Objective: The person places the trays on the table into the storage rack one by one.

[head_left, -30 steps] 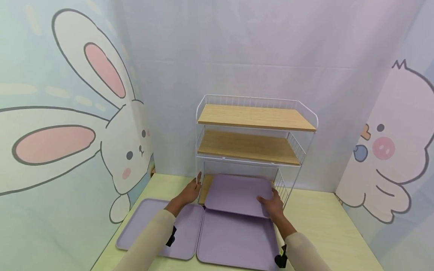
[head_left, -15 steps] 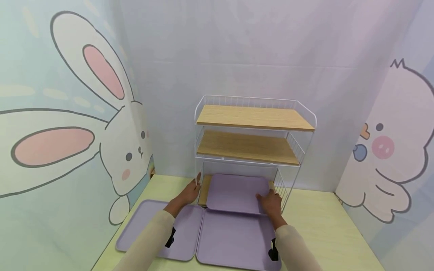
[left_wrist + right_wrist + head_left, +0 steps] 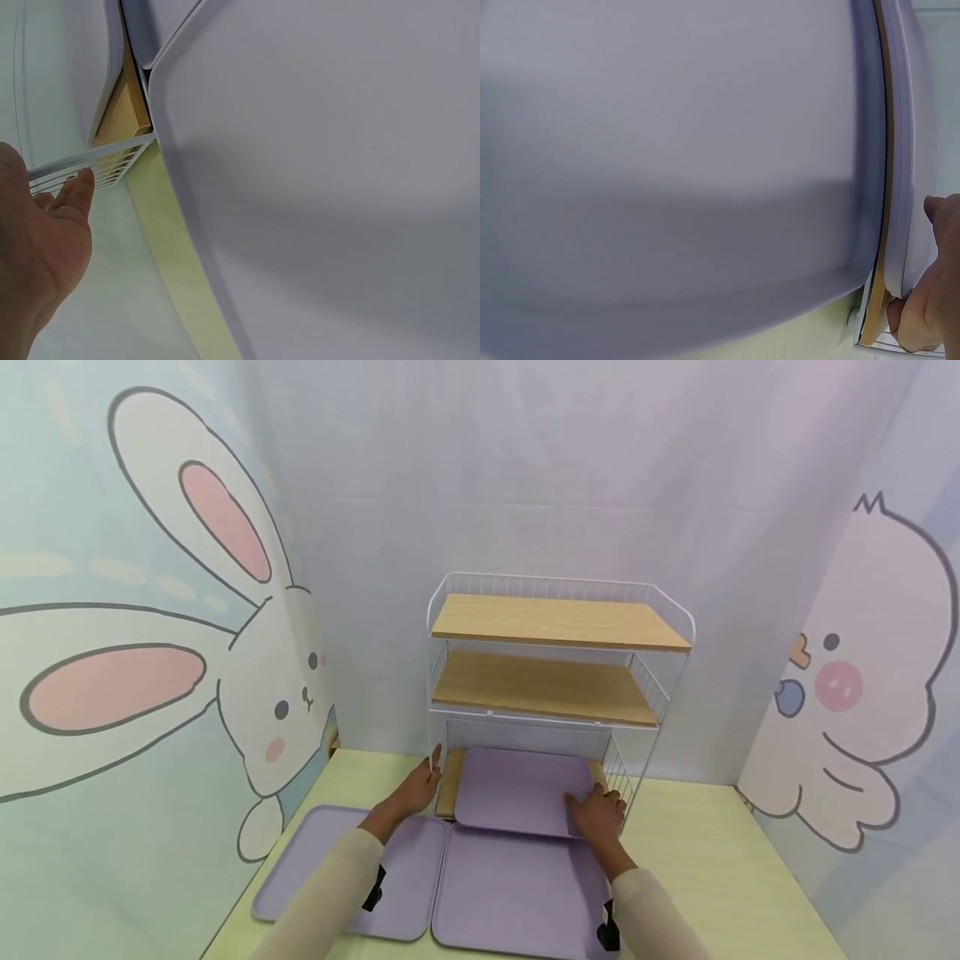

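Purple and smooth, with rounded corners and a low rim, the tray lies over the bottom board of the rack, long axis along its front. At the rack's right front, the right hand is nearer, thumb and fingers gripping the tray's corner. The left hand grips the rack's left front post.

— Way in?
— From the front, through the gap between middle shelf and the upper tray I hold.
— Sides?
— Wire ends bar both; my left hand crowds the left post.
— Low down?
— Front tray lies across the approach, left tray alongside. Room right of my right hand, over bare tabletop.
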Demonstrator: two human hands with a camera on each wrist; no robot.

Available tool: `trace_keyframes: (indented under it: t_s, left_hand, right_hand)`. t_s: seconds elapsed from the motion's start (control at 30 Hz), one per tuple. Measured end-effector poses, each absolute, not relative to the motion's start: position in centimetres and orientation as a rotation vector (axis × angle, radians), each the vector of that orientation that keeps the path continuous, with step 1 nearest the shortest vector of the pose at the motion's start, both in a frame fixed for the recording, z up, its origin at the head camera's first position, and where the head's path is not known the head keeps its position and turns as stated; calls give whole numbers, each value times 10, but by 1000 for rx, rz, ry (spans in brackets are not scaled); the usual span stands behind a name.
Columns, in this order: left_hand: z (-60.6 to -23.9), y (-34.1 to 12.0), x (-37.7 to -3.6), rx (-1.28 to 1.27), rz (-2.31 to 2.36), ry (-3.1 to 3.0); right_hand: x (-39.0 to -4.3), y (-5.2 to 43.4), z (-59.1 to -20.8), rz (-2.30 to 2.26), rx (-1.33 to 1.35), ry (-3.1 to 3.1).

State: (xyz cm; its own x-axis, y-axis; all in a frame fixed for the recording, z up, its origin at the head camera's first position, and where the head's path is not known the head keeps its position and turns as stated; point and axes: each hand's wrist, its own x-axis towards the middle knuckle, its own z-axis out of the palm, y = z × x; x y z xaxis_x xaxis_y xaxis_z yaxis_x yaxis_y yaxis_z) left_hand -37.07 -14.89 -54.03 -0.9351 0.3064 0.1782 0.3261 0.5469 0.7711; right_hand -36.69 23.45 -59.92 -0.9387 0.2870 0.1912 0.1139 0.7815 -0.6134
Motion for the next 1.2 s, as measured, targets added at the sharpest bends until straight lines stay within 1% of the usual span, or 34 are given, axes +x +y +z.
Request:
trace_keyframes:
  t_s: [0.13, 0.17, 0.23, 0.33, 0.4, 0.5, 0.63, 0.67, 0.77, 1.03, 1.2]
  left_hand:
    - [-544, -152, -372, -557, -1386, -2763]
    - [-546, -153, -373, -561, -1381, -2769]
    - [-550, -154, -376, -577, -1374, -2762]
    - [-551, -155, -376, -609, -1344, -2765]
    - [-550, -155, -376, -634, -1346, -2754]
    - [-549, -153, -378, -660, -1366, -2756]
    - [-550, -150, -382, -671, -1376, -2753]
    - [-549, -149, -383, -667, -1379, -2759]
    - [-549, -150, -381, -652, -1387, -2765]
    - [-548, -151, -378, -658, -1365, -2764]
    - [-548, -153, -378, -644, -1369, -2752]
  right_hand:
    - [-366, 239, -611, 931, -253, -2608]
    - [-370, 242, -620, 930, -220, -2578]
    - [-365, 243, -624, 986, -178, -2534]
    - [-350, 241, -613, 1061, -159, -2540]
    - [-331, 236, -594, 1110, -175, -2568]
    - [-313, 237, -583, 1145, -183, -2625]
    - [-294, 246, -586, 1203, -125, -2604]
    - [-291, 250, -594, 1202, -84, -2564]
    - [-280, 254, -599, 1192, -24, -2502]
    - [-245, 268, -597, 1129, -99, -2606]
    - [-233, 276, -609, 1091, -99, -2661]
